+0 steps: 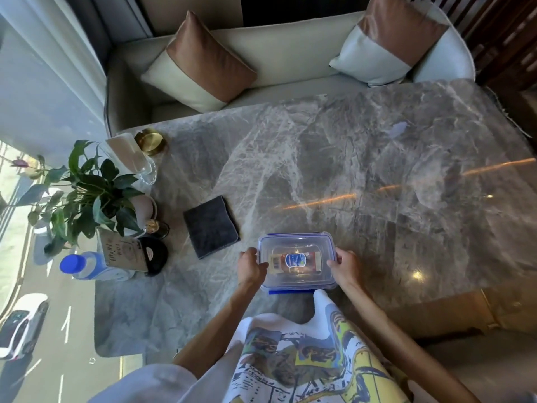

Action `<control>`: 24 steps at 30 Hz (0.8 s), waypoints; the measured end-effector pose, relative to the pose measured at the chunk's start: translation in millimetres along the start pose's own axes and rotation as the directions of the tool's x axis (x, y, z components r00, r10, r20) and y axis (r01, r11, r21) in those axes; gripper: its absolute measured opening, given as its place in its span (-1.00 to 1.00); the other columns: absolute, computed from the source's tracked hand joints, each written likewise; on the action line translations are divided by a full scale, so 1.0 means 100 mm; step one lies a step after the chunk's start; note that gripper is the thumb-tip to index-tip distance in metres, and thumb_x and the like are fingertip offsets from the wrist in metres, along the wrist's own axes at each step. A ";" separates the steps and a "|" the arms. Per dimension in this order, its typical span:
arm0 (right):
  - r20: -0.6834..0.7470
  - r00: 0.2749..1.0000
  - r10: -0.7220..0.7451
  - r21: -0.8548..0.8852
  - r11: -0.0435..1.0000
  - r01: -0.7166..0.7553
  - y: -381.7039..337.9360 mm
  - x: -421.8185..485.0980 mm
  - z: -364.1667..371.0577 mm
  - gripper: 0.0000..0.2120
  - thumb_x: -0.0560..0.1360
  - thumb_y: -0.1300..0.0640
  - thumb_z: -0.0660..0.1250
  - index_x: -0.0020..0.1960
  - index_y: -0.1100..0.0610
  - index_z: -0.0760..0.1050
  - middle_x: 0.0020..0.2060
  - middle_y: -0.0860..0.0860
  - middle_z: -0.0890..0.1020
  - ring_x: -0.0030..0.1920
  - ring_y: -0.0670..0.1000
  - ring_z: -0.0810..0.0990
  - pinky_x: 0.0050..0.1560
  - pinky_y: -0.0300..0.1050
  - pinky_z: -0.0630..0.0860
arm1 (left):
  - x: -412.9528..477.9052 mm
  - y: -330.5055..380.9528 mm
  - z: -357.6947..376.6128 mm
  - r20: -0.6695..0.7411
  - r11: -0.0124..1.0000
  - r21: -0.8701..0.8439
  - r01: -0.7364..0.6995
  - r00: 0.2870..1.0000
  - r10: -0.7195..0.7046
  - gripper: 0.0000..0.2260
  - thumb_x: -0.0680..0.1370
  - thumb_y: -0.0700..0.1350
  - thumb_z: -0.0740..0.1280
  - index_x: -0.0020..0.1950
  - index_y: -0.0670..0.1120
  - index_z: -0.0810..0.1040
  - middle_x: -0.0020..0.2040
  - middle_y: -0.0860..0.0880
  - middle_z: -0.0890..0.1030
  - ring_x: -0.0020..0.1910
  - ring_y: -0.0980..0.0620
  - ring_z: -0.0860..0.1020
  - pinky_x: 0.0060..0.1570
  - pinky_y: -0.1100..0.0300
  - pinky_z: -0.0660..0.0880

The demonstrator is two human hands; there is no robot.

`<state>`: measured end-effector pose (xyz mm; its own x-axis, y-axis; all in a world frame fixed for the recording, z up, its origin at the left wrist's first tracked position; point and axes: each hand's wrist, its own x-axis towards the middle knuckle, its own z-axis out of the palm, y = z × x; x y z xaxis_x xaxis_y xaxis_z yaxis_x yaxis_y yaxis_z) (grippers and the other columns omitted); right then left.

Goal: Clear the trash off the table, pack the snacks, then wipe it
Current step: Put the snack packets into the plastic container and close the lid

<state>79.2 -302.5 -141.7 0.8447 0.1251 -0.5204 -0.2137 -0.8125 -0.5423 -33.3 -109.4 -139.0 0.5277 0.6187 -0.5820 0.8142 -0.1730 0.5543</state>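
Both grips hold the clear box [297, 261]: my left hand [250, 267] on its left side, my right hand [345, 269] on its right. I see a snack pack [296, 261] inside. It sits on the tabletop [377, 170], near a folded dark cloth [211, 226].

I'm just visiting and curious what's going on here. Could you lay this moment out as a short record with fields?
setting: grey marble table beside a sofa with two cushions
main item: clear plastic container with blue clips, lid on, a packaged snack visible inside
left hand: gripping the container's left side
right hand: gripping the container's right side
cloth: dark folded cloth lying flat, left of the container, untouched
left edge of table: potted plant, water bottle, brass dish
stage: snacks look packed; wiping apparently not begun
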 end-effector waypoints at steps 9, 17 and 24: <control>0.092 0.884 -0.459 -0.438 0.778 0.450 -0.02 -0.06 0.09 -0.19 0.43 0.50 0.21 0.57 0.03 0.07 0.56 0.06 0.12 0.51 0.13 0.20 0.48 -0.05 0.27 | 0.07 0.24 0.03 0.125 0.941 0.335 -0.044 0.992 0.002 -0.25 0.45 -0.30 0.31 0.55 -0.07 0.02 0.43 -0.26 0.22 0.37 -0.29 0.27 0.36 -0.13 0.32; 0.338 0.837 -0.430 -0.415 0.730 0.543 0.11 0.13 0.01 -0.24 0.49 0.36 0.29 0.57 0.05 0.03 0.59 0.07 -0.09 0.59 0.10 -0.13 0.57 -0.09 -0.07 | 0.65 0.87 0.15 0.464 0.774 0.525 -0.354 0.881 0.089 -0.41 0.53 0.08 0.34 0.51 0.06 0.23 0.50 -0.06 0.34 0.50 -0.12 0.24 0.45 -0.11 0.12; 0.360 0.838 -0.409 -0.473 0.694 0.542 0.08 0.15 -0.03 -0.32 0.53 0.31 0.22 0.57 0.05 0.06 0.59 0.09 -0.05 0.58 0.14 -0.03 0.55 -0.03 0.01 | 0.85 0.92 0.18 0.507 0.740 0.514 -0.433 0.850 0.145 -0.47 0.41 0.04 0.49 0.34 0.03 0.45 0.31 -0.10 0.48 0.35 -0.16 0.37 0.35 -0.09 0.27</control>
<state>91.9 -308.5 -152.0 0.6187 0.6427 -0.4517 0.5418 -0.7655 -0.3471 91.1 -86.7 -148.1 0.6890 0.1118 -0.7161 0.4985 -0.7903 0.3563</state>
